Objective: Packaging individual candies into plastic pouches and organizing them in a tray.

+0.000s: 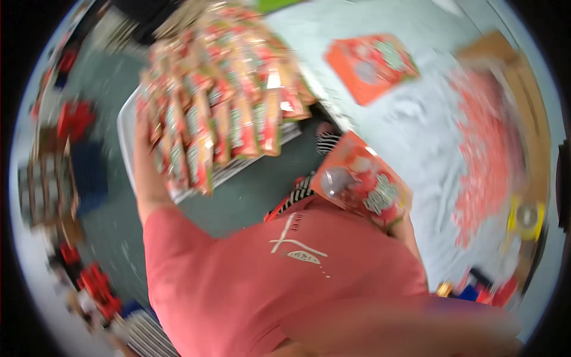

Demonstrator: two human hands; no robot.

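We grip a fanned stack of snack packets (220,101) in our left hand (143,149); right hand (399,223) clasps 1 orange box (360,181). Another box (370,66) and loose packets (485,149) remain on the table (416,119).

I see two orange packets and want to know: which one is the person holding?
The nearer orange packet, gripped at its lower corner by the right hand. The other orange packet lies flat on the white table, untouched.

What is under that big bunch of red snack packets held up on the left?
Under the snack packets shows a white tray with a slatted edge, above grey-green floor. The left hand grips them; its fingers and most of the tray are covered.
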